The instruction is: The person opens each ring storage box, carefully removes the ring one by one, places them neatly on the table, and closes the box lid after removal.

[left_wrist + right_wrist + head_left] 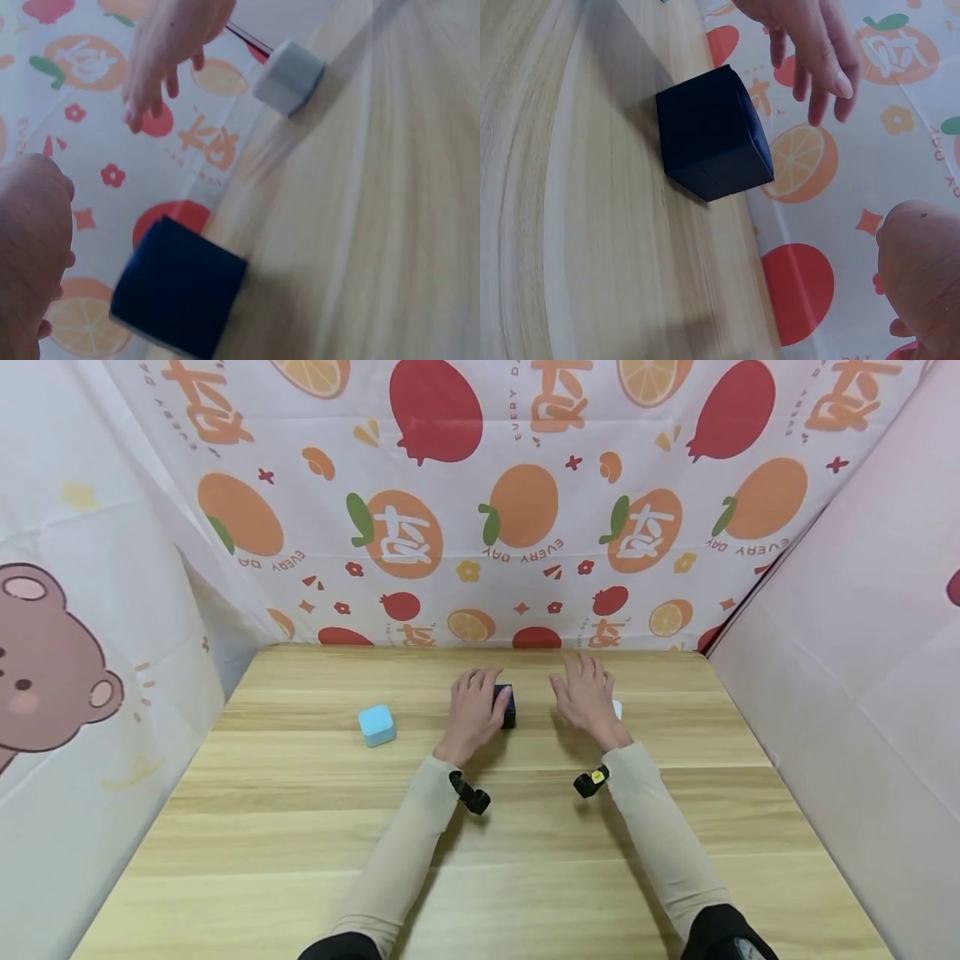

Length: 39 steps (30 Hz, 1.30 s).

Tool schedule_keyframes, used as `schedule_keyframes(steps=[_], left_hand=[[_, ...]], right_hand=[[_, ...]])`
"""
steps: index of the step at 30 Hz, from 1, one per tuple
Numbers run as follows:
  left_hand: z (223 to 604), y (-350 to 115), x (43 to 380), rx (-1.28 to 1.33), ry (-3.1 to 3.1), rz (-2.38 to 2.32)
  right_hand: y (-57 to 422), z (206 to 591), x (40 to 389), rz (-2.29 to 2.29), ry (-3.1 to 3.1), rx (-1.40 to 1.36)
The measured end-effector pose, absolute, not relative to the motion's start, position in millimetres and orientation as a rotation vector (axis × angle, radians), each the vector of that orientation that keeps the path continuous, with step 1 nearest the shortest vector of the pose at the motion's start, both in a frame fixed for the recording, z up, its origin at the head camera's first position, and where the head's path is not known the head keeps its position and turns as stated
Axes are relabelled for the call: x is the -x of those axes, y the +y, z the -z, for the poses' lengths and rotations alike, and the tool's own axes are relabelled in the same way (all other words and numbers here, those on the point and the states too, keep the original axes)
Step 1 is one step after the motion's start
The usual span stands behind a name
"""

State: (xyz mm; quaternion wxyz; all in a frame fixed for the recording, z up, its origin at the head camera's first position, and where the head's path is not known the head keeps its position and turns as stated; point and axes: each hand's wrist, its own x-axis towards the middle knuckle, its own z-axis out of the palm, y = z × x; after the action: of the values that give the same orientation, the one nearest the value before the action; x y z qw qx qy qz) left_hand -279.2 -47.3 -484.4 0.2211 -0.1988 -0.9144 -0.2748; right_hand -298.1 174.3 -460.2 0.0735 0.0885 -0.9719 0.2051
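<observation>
A small dark blue box stands on the wooden table, partly hidden behind my left hand. In the right wrist view the loose fingers of that hand hang beside and above the dark box, with a gap showing between. My right hand hovers farther right, fingers spread and pointing forward, nothing in them. Just beyond its wrist a white block peeks out, mostly covered by the hand; in the left wrist view this block sits whole on the tabletop.
A light blue block with rounded corners lies to the left of the left hand. Behind the wooden table hangs a fruit-printed cloth, and pale cloths close off both sides. Each wrist wears a small black camera.
</observation>
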Motion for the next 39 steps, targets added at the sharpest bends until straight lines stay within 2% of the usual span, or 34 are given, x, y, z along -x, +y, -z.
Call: schedule_keyframes(steps=[10, 39], left_hand=[[468.2, -31.0, 282.5, 0.633, -2.586, 0.772], [466.8, 11.0, 285.0, 0.809, -2.589, 0.836]], right_hand=[[185.1, 456.2, 298.5, -0.643, -2.874, -0.275], [235.4, 457.3, 293.5, -0.643, -2.868, -0.272]])
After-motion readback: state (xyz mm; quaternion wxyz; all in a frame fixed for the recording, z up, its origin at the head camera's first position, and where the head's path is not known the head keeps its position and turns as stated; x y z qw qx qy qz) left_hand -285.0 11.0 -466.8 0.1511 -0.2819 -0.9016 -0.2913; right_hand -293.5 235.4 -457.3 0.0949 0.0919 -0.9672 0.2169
